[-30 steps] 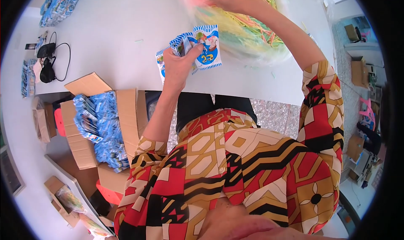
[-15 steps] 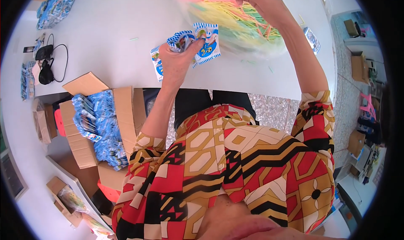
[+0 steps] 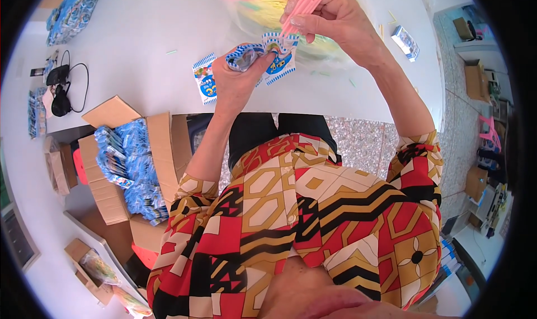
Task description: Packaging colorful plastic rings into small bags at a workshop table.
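Note:
My left hand [image 3: 234, 89] is closed round several small blue-and-white printed packets [image 3: 205, 85], which fan out on both sides of my fingers. Between thumb and fingers, one packet [image 3: 281, 66] stands with its striped top edge up. In my right hand [image 3: 349, 33] is a bundle of thin pink straw-like sticks [image 3: 306, 8], pinched and tilted. Their lower ends meet that packet's top edge; whether they are inside it I cannot tell. Behind both hands lies a clear plastic bag [image 3: 310, 67] with many pink, yellow and green sticks [image 3: 263, 5], partly hidden by my right hand.
A cardboard box [image 3: 159, 168] full of blue packets stands left of me, below the white table [image 3: 145, 56]. More packets [image 3: 72, 11] are heaped at the far left, near a black corded device [image 3: 60, 98]. A small blue-and-white pack [image 3: 405, 42] lies right. Loose stick bits dot the tabletop.
My right hand has come down from the stick pile toward my left hand, and the pink bundle now shows in it. The left hand keeps its packets, nearly in place.

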Motion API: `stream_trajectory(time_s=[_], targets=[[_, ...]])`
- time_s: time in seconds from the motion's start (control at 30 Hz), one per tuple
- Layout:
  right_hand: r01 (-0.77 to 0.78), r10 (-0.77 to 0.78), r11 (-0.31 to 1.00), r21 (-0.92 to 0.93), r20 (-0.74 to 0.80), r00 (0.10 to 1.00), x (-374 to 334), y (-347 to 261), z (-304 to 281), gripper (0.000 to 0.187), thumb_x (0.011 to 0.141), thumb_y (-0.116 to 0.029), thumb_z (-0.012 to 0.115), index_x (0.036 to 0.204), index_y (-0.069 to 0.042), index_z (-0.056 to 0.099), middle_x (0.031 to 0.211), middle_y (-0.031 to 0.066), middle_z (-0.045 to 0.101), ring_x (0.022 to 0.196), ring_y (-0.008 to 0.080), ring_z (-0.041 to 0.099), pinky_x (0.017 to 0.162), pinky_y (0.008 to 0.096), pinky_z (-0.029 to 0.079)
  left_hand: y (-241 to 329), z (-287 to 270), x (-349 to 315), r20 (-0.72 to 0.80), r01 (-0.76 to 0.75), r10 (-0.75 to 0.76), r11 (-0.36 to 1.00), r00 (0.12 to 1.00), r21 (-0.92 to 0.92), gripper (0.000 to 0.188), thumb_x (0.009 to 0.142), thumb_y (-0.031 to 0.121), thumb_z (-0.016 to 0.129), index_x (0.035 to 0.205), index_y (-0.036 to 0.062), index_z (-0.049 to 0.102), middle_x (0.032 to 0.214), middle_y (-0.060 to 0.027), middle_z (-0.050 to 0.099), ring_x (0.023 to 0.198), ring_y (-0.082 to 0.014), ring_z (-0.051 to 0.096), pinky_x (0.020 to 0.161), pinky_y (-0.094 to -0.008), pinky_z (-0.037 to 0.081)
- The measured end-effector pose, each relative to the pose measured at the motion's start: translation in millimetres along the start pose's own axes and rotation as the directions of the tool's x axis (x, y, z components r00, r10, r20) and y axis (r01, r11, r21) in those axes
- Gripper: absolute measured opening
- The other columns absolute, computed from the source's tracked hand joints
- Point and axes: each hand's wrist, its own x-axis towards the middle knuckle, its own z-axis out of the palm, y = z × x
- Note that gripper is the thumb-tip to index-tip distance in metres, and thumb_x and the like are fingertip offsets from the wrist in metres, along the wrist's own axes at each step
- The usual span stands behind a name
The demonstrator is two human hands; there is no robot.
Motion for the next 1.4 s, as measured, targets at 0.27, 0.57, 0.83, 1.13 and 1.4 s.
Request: stream_trajectory(time_s=[0.27, 0.57, 0.83, 1.13, 1.4], targets=[[0.053, -0.050, 0.990, -0.129, 0.030, 0.998, -14, -24, 10, 0.007, 0.085, -0.006, 0.062, 0.089, 0.000, 0.061, 0.087, 0.0051, 0.062, 0.076, 0.0085, 0.055, 0.063, 0.0208, 0.044, 0, 1, 0, 0.028, -0.029, 0.027, 0.994, 0.999, 0.102, 0.012, 0.077, 0.008, 0.073, 0.082, -0.0012, 0.067, 0.070, -0.0007, 0.065, 0.062, -0.0031, 0.053, 0.055, -0.0188, 0.043], [0.773, -0.704, 0.629, -0.083, 0.361, 0.611, 7, 17, -11, 0.006, 0.085, -0.003, 0.061, 0.090, -0.001, 0.059, 0.087, 0.0038, 0.061, 0.076, 0.0066, 0.053, 0.064, 0.0202, 0.042, -2, 2, -3, 0.077, -0.037, 0.038, 0.999, 0.996, -0.021, 0.016, 0.078, 0.005, 0.072, 0.091, -0.0017, 0.067, 0.075, -0.0017, 0.066, 0.066, -0.0037, 0.055, 0.059, -0.0184, 0.045], [0.625, -0.592, 0.780, 0.025, 0.351, 0.725, 9, 29, -24, 0.004, 0.086, -0.003, 0.061, 0.088, 0.000, 0.060, 0.090, 0.0076, 0.062, 0.069, 0.0085, 0.054, 0.058, 0.0205, 0.043, -7, -3, -3, 0.113, -0.010, 0.020, 0.995, 0.993, -0.094, 0.018, 0.077, 0.004, 0.072, 0.094, -0.0023, 0.067, 0.077, -0.0023, 0.066, 0.067, -0.0030, 0.056, 0.059, -0.0168, 0.045], [-0.051, 0.047, 0.995, 0.081, 0.053, 0.998, -17, 0, -7, 0.006, 0.086, -0.003, 0.061, 0.091, 0.000, 0.061, 0.089, 0.0068, 0.062, 0.068, 0.0080, 0.053, 0.058, 0.0203, 0.042, -9, -8, -7, 0.154, -0.010, 0.030, 0.992, 0.988, -0.129, 0.018, 0.078, 0.001, 0.071, 0.095, -0.0022, 0.066, 0.079, -0.0034, 0.067, 0.070, -0.0043, 0.058, 0.063, -0.0173, 0.047], [0.403, -0.373, 0.905, -0.138, 0.199, 0.906, -18, 4, -1, 0.009, 0.085, -0.006, 0.062, 0.093, -0.002, 0.061, 0.083, 0.0030, 0.062, 0.068, 0.0071, 0.053, 0.059, 0.0203, 0.042, -7, -4, -7, 0.162, -0.083, 0.077, 0.996, 0.984, 0.030, 0.019, 0.078, 0.004, 0.071, 0.096, -0.0013, 0.067, 0.079, -0.0039, 0.068, 0.072, -0.0046, 0.059, 0.064, -0.0185, 0.048]])
